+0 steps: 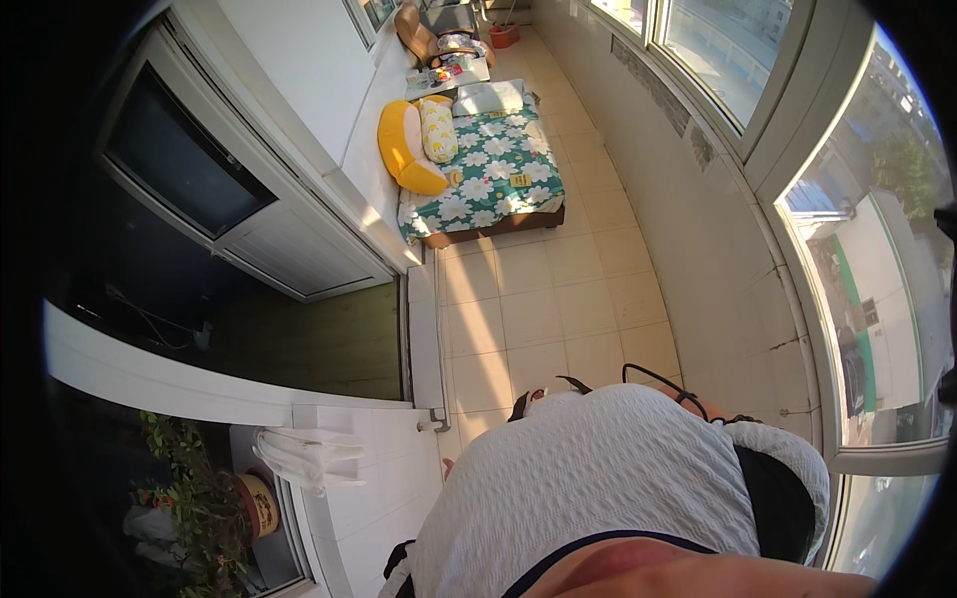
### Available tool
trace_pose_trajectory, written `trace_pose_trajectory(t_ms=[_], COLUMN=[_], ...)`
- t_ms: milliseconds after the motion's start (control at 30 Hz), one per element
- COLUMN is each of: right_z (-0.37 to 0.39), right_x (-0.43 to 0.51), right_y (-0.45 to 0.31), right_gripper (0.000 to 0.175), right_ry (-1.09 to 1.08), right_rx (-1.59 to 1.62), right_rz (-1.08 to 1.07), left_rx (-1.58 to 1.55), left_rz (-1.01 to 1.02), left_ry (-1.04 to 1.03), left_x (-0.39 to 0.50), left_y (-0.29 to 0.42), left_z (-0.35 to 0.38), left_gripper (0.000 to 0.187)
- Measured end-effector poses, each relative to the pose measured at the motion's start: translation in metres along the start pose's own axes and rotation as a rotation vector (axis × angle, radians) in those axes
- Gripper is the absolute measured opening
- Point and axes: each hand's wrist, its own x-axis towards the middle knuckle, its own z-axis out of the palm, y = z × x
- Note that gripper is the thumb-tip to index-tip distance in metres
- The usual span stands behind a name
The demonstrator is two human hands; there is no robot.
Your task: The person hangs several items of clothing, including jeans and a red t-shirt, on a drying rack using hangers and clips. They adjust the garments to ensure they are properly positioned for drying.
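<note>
Only a small bit of my left hand (448,469) shows past the left side of my light textured shirt (613,456), near the white tiled wall (389,456). Beyond the shirt on the right, a strip of skin that appears to be my right hand (699,404) is mostly hidden by my body. A black cord (649,371) loops across it, and whether the fingers grip the cord cannot be seen. Ahead of me, a beige tiled floor (534,299) leads to a low bed (501,161) with a green daisy-print cover.
A white door (299,254) stands ajar on the left. Below it, a white cloth (310,456) hangs by a sill with a potted plant (258,507). Windows (860,314) line the right. A yellow cushion (400,146), small table (475,71), brown chair (415,37) and red bucket (504,36) are farther off.
</note>
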Motion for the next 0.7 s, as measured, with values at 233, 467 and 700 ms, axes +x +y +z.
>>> trace_pose_trajectory(t_ms=[233,467,700], right_z=[-0.087,-0.215,-0.421], right_x=[0.031,0.186,0.409], right_y=[-0.024,-0.068,-0.131], right_gripper=[0.025,0.027,0.025], right_ry=[-0.034,-0.04,0.057], right_rx=[0.588,0.549,0.532], right_rz=[0.505,0.374,0.157], left_rx=[-0.649,-0.865,-0.542], left_rz=[-0.188,-0.3,-0.319], left_ry=[0.034,-0.136,0.039], left_x=[0.201,0.267,0.272], left_y=[0.186,0.254,0.271], left_z=[-0.103,-0.11,-0.105], left_gripper=[0.049,0.065,0.074])
